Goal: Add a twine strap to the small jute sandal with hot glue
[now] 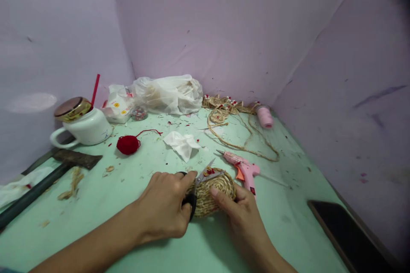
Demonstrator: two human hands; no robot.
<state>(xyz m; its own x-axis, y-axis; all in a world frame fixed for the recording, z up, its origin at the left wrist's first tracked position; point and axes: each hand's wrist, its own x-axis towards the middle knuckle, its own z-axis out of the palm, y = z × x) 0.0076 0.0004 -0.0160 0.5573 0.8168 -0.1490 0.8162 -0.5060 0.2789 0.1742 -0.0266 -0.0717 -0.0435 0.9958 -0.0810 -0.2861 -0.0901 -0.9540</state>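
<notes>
My left hand [171, 202] grips the black handles of a pair of scissors [199, 178], its blades spread apart. The blades lie over the top of a round coiled straw piece [213, 198], close to a small red and gold decoration [210, 171] on it. My right hand [238, 209] pinches this straw piece at its right side, thumb on the face and fingers behind, out of sight. Just beyond my right hand rests a pink glue gun [245, 168] with an orange trigger and a clear glue stick at its back.
A hammer [77, 158], white mug [88, 128] and red yarn ball [128, 144] lie left. Crumpled tissue [182, 144] is mid-table. Behind are a plastic bag [171, 94], straw rope [224, 140] and pink thread spool [265, 117]. A phone [349, 234] lies right. Walls enclose the table.
</notes>
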